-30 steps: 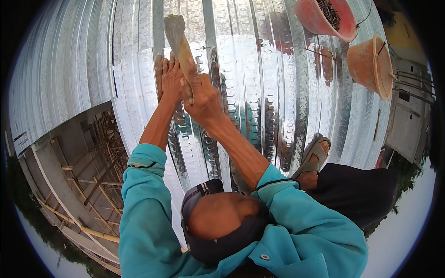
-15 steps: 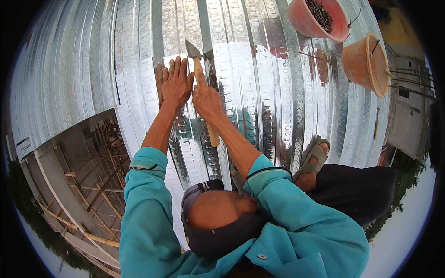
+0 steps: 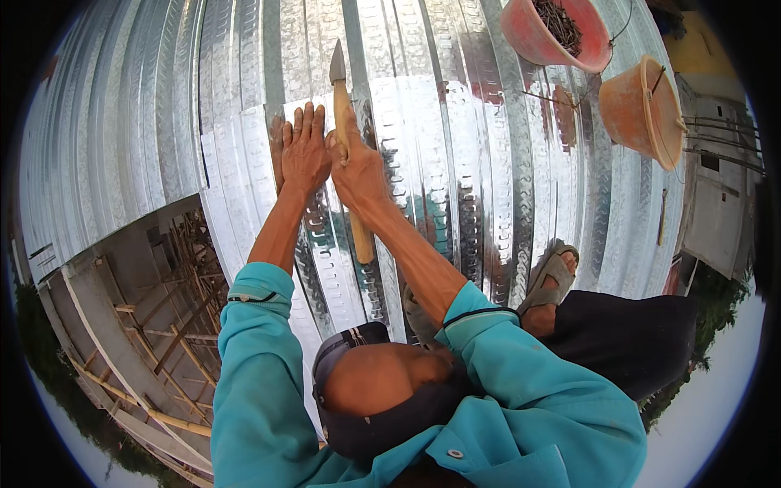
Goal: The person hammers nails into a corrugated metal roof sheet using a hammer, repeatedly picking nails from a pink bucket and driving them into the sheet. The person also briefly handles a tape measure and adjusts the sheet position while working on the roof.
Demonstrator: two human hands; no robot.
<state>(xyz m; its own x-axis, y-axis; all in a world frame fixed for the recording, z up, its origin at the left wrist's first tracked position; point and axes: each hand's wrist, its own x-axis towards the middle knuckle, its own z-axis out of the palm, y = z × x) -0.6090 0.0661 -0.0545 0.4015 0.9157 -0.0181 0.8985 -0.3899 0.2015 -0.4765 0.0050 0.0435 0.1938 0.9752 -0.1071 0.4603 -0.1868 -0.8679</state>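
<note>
My left hand (image 3: 304, 156) lies flat on the ribbed metal decking sheet (image 3: 419, 122), fingers stretched away from me and slightly parted. Just to its right, my right hand (image 3: 358, 172) is wrapped round the wooden handle of a hammer (image 3: 341, 110). The hammer's dark metal head points away from me, beyond my left fingertips, and the handle's butt sticks out below my right wrist. My two hands are close together, the right thumb side beside the left hand. Whether the hammer head touches the sheet I cannot tell.
At the far right stand a red bucket (image 3: 521, 32) holding rusty nail-like pieces and an orange bucket (image 3: 626, 118). An opening edge on the left drops to a level with bamboo poles (image 3: 191, 358). My sandalled foot (image 3: 555, 281) rests on the decking at right.
The hammer has moved a little away from me and turned, so its head now shows narrower and points more straight ahead. My right hand turned with it; my left hand barely shifted.
</note>
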